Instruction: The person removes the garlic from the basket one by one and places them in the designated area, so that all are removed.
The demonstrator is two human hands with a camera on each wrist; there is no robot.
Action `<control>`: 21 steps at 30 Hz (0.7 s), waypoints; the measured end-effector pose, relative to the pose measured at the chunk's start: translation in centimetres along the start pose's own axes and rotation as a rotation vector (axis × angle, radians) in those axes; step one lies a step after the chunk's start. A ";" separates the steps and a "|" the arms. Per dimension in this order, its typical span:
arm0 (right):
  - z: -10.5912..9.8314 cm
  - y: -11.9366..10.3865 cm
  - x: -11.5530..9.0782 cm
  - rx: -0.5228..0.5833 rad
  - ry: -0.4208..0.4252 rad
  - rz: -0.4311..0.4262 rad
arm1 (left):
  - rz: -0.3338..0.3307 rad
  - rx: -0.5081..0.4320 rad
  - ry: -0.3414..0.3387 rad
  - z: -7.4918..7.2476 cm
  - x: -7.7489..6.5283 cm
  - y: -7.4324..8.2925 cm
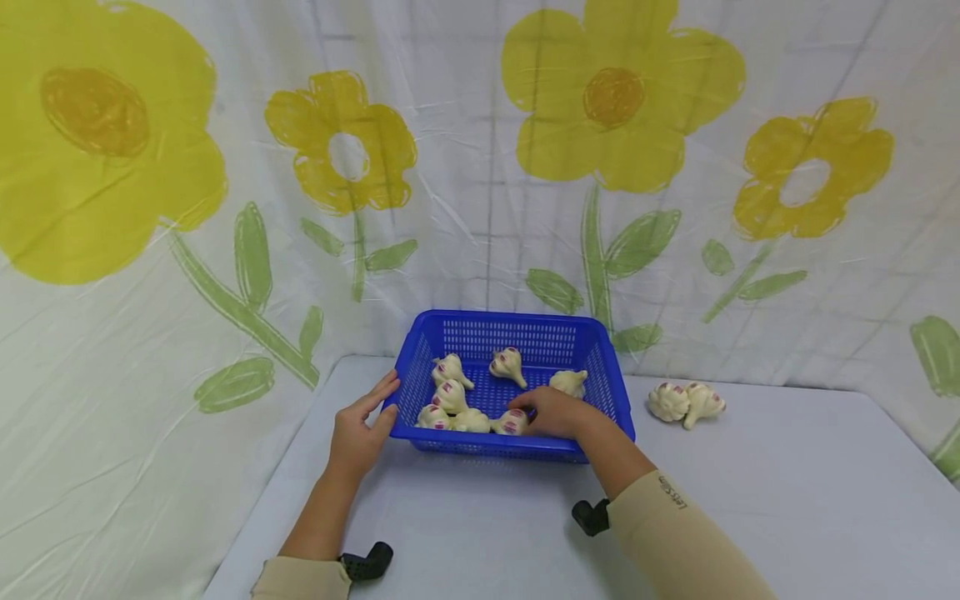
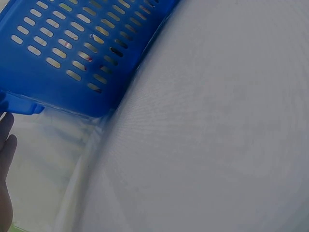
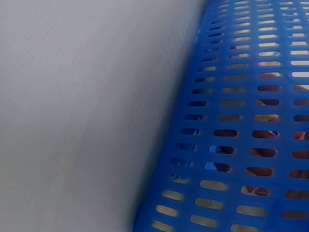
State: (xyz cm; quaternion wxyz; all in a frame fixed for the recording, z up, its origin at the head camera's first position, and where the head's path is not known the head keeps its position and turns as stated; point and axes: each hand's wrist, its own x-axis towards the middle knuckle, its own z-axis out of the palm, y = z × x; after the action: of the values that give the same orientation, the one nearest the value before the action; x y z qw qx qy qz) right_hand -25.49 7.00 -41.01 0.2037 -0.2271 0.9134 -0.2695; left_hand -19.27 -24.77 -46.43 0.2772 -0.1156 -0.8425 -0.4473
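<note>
A blue plastic basket point(image 1: 517, 444) with slotted walls stands on the table, holding several garlic bulbs, among them one garlic bulb point(image 1: 507, 367) near the back wall. My left hand point(image 1: 358, 437) rests against the basket's left rim with its fingers fairly straight; in the left wrist view its fingers point(image 2: 7, 154) touch the rim's corner. Inside the basket, toward the front right, my right hand point(image 1: 558, 412) has its fingers curled at a garlic bulb point(image 1: 512, 422) and pinches it. The right wrist view shows the basket wall point(image 3: 241, 121), with that hand only glimpsed through the slots.
Two more garlic bulbs point(image 1: 686, 403) lie together on the white table point(image 1: 750, 492), right of the basket. Behind the table hangs a white curtain point(image 1: 450, 250) printed with yellow flowers.
</note>
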 end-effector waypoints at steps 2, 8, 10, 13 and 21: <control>0.0 0.0 0.0 0.009 0.020 0.005 | -0.001 -0.012 0.006 0.0 0.0 0.0; 0.1 0.2 0.1 0.061 0.089 0.011 | 0.016 -0.029 0.021 0.1 -0.1 -0.2; 0.1 0.3 0.2 0.076 0.112 0.011 | 0.021 -0.030 0.020 0.1 -0.1 -0.2; 0.0 0.4 0.2 0.092 0.141 0.022 | 0.023 -0.025 0.012 0.1 0.0 -0.2; -0.2 0.0 0.1 0.156 0.179 0.054 | 0.029 -0.028 0.016 -0.2 0.1 1.0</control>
State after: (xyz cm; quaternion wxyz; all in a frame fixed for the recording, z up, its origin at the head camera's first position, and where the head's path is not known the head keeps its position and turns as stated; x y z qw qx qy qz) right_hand -25.68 7.05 -40.88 0.1456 -0.1609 0.9100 -0.3532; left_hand -18.84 -24.33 -45.62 0.2886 -0.1280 -0.8322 -0.4559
